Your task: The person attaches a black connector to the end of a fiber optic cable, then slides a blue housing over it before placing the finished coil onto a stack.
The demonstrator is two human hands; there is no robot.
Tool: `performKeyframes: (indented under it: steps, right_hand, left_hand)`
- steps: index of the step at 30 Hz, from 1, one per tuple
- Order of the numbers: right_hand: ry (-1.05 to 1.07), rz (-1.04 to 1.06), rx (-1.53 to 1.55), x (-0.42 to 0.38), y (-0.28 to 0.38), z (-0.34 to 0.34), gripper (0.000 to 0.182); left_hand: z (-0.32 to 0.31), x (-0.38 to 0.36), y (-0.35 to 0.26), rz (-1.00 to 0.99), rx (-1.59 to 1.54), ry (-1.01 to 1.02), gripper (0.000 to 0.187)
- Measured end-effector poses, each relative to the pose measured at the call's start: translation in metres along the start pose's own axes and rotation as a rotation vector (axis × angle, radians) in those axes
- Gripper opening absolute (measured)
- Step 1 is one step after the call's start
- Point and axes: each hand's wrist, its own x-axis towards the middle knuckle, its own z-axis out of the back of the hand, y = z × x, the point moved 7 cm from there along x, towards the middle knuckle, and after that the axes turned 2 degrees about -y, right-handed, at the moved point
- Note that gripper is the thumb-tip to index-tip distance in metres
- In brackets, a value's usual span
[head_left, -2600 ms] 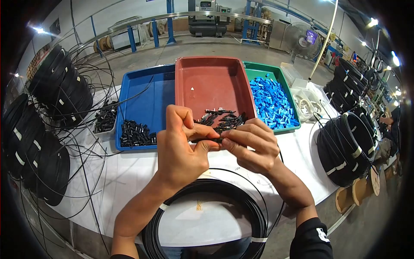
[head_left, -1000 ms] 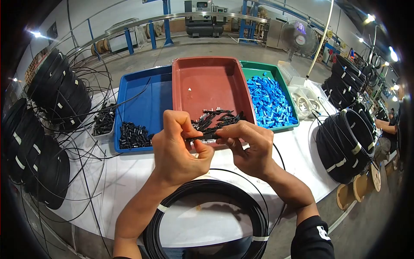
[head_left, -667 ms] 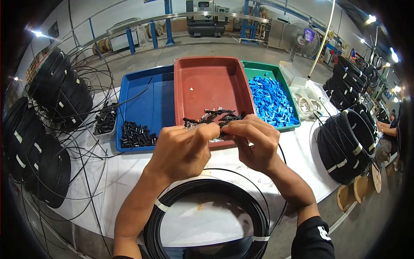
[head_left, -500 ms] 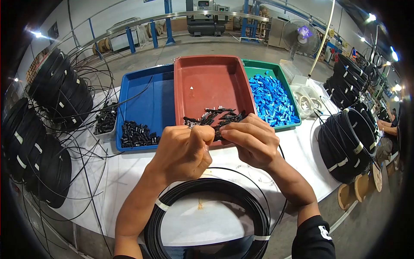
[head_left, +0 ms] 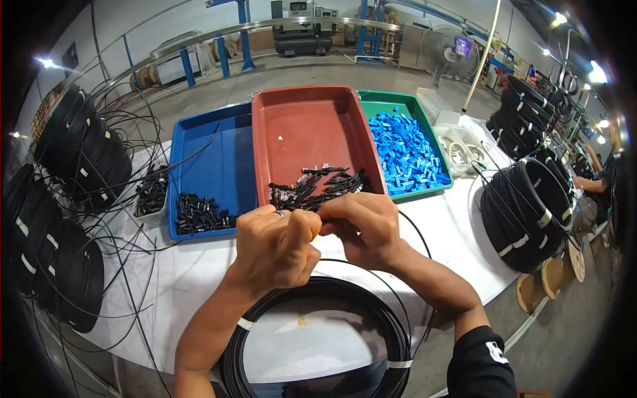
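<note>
My left hand (head_left: 275, 247) and my right hand (head_left: 365, 229) meet above the front of the red tray (head_left: 312, 126), fingers closed in a pinch. Whatever sits between the fingertips is hidden. Just below them, a coil of black cable (head_left: 399, 335), bound with white ties, lies at the table's front edge. A loose cable strand (head_left: 424, 242) from it arcs up behind my right hand. Black connector parts (head_left: 318, 186) are heaped in the near end of the red tray, directly beyond my hands.
A blue tray (head_left: 212, 152) holds small black pieces; a green tray (head_left: 448, 176) holds blue clips (head_left: 408, 156). Stacked cable coils (head_left: 79, 146) with loose strands crowd the left side, and more coils (head_left: 527, 212) stand right. Another person's arm (head_left: 587, 184) shows at far right.
My right hand has come in closer against the left fingers and turned slightly. The whole view has shifted a little, so the trays appear further left.
</note>
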Motion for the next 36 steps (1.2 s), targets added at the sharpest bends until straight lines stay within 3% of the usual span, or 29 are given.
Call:
performKeyframes:
  steps: [2, 4, 8, 10, 14, 16, 18, 22, 24, 25, 26, 27, 28, 30, 32, 34, 35, 36]
  right_hand:
    - [0.035, -0.121, 0.076, -0.002, -0.005, -0.004, 0.027]
    - [0.074, -0.237, 0.157, -0.001, -0.013, -0.010, 0.027]
    - [-0.045, -0.102, 0.161, 0.009, -0.011, -0.002, 0.027]
    - [-0.181, 0.153, -0.015, 0.002, -0.001, 0.003, 0.025]
    - [-0.093, 0.185, -0.088, 0.001, 0.005, 0.005, 0.026]
    - [-0.084, 0.132, -0.018, 0.002, 0.006, 0.008, 0.024]
    - [0.098, -0.115, 0.087, 0.004, -0.001, 0.002, 0.021]
    - [0.322, -0.715, 0.523, -0.011, -0.022, -0.014, 0.019]
    - [0.252, -0.681, 0.450, -0.004, -0.015, -0.009, 0.020]
    - [0.174, -0.648, 0.382, 0.002, -0.013, -0.004, 0.021]
    - [0.109, -0.498, 0.302, 0.010, -0.008, 0.000, 0.024]
    - [0.041, -0.309, 0.183, 0.013, -0.002, 0.004, 0.025]
    - [-0.025, -0.123, 0.064, 0.012, 0.004, 0.005, 0.027]
    - [-0.167, 0.197, -0.087, 0.004, 0.013, 0.004, 0.030]
    - [-0.176, 0.271, -0.134, 0.001, 0.019, 0.005, 0.029]
    - [-0.098, 0.236, -0.137, 0.005, 0.023, 0.010, 0.029]
    - [-0.090, 0.160, -0.048, 0.008, 0.024, 0.012, 0.027]
    - [0.035, -0.029, -0.001, 0.013, 0.025, 0.013, 0.021]
  left_hand:
    - [-0.002, 0.001, 0.003, 0.017, 0.001, 0.032, 0.030]
    - [-0.002, 0.002, 0.014, 0.164, -0.127, 0.001, 0.027]
    - [-0.004, -0.006, 0.040, 0.510, -0.390, -0.015, 0.026]
    - [-0.006, -0.003, 0.036, 0.547, -0.440, 0.014, 0.024]
    - [-0.011, -0.006, 0.022, 0.441, -0.342, 0.085, 0.025]
    - [-0.005, 0.001, 0.007, 0.201, -0.159, 0.099, 0.023]
    - [-0.002, 0.003, -0.004, -0.056, 0.016, 0.066, 0.024]
    - [0.003, 0.005, -0.008, -0.196, 0.088, 0.110, 0.023]
    - [0.002, 0.005, -0.005, -0.210, 0.054, 0.088, 0.022]
    - [0.003, 0.006, 0.013, 0.042, -0.119, 0.085, 0.023]
    - [0.001, 0.003, 0.030, 0.289, -0.295, 0.088, 0.024]
    - [0.004, 0.003, 0.035, 0.414, -0.385, 0.119, 0.027]
    - [0.004, 0.003, 0.035, 0.414, -0.382, 0.116, 0.027]
    - [-0.009, -0.006, 0.045, 0.668, -0.705, 0.077, 0.027]
    - [-0.012, -0.006, 0.037, 0.588, -0.643, 0.048, 0.026]
    - [-0.004, -0.001, 0.016, 0.267, -0.415, 0.024, 0.022]
    - [0.003, 0.004, 0.005, 0.119, -0.303, -0.053, 0.021]
    - [0.008, 0.007, 0.004, 0.117, -0.306, -0.050, 0.021]
